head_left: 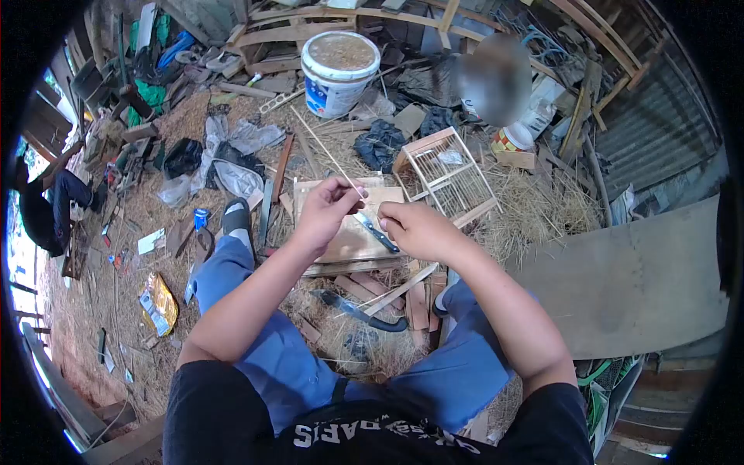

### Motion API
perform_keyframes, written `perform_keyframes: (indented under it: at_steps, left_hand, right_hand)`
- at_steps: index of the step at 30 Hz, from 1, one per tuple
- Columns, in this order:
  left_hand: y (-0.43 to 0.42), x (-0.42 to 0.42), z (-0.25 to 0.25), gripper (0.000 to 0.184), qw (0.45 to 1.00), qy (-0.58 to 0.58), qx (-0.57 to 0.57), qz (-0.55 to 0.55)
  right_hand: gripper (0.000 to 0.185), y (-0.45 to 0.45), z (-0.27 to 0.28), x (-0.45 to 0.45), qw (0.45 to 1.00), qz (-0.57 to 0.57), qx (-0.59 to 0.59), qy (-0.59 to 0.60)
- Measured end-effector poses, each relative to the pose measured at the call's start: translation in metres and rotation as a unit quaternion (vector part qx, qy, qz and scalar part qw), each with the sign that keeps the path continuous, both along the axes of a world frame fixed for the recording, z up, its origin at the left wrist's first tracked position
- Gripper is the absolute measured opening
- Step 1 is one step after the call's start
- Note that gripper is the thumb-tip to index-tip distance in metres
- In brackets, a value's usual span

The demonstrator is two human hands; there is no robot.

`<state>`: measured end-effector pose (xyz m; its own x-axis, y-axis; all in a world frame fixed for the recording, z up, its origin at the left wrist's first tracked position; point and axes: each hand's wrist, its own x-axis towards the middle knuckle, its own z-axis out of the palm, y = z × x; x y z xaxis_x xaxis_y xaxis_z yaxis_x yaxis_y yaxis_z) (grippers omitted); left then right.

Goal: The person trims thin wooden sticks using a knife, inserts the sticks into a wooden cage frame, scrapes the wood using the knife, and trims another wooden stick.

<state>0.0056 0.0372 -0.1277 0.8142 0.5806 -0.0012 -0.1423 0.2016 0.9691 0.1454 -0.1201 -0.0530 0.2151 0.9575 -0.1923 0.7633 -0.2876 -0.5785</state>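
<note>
Thin stick (325,147) is standing out from the fingers of the left hand (335,208), its long free part slanting forward and to the left, away from the body. The left hand is pinching it between thumb and fingertips near its closer end, so the stick is lying right in that grip, above a low wooden board (341,246). The right hand (415,231) is hovering just beside the left, with a small gap between them. Its fingers are curling in toward the thumb; whether they are closing on anything, I cannot tell.

A small knife (383,238) with a dark handle is showing over the board, between the hands and slightly below them, its blade pointing toward the left hand. It is sitting very near the right fingertips, though I cannot tell whether they are touching it.

Beyond the right hand, a barred wooden cage (449,177) is resting at a tilt. A white bucket (341,99) is standing farther forward, past the stick's far end. Between the person's legs, a larger blade (353,308) with a curved dark handle is lying near flat wood pieces (417,304). Off to the left, another person (58,203) is sitting well apart.
</note>
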Motion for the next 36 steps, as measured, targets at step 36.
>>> perform_keyframes:
  at_steps: [36]
  left_hand:
    - [-0.041, -0.089, -0.152, 0.019, 0.964, 0.260, -0.029, -0.045]
  right_hand:
    - [0.034, -0.035, -0.225, -0.045, 0.948, -0.287, 0.057, -0.128]
